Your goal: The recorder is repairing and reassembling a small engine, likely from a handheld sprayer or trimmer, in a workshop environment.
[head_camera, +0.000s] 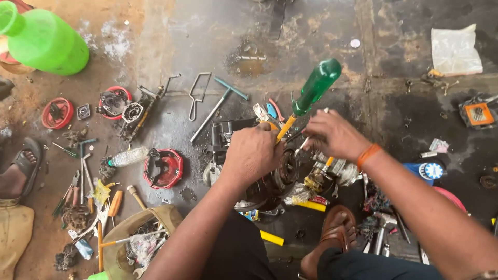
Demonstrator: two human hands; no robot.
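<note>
My left hand [252, 154] is closed on the yellow shaft of a screwdriver with a green translucent handle [316, 85], which points up and to the right. Under that hand sits a dark, greasy motor part [275, 184] on the floor. My right hand [333, 136], with an orange band at the wrist, pinches a thin metal tool [305, 143] just right of the screwdriver shaft, above a small brass-and-metal assembly [321, 176]. What the tool tips touch is hidden behind my hands.
A green plastic jug [44, 39] stands top left. Red round covers [165, 168], a T-handle wrench [218, 106], pliers and loose tools litter the oily concrete. A bag of tools [132, 243] lies lower left. Another person's sandalled foot [21, 171] is at left; my sandal [337, 231] is below.
</note>
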